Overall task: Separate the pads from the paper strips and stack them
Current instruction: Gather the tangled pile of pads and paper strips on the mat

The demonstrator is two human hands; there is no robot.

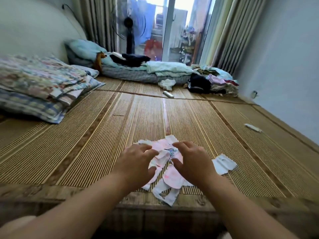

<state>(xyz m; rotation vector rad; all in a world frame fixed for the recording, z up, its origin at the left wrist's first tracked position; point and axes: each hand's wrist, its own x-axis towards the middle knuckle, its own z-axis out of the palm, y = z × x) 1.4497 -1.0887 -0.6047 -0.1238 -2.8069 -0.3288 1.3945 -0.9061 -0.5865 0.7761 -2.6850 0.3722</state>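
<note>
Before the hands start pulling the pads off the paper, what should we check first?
1. Both hands over the pile: ok. The left hand and right hand hover with fingers spread above the pink and white pile.
2. Something gripped: cannot tell; the fingers are curled over the pile, with no clear pinch.
3. Pads told apart from paper strips: cannot tell, the pieces overlap and blur.
4. Room to stack: ok, bare bamboo mat lies left of the pile.
5. Stray pieces: not ok. One white piece lies apart on the right, and a small white item farther off.
</note>
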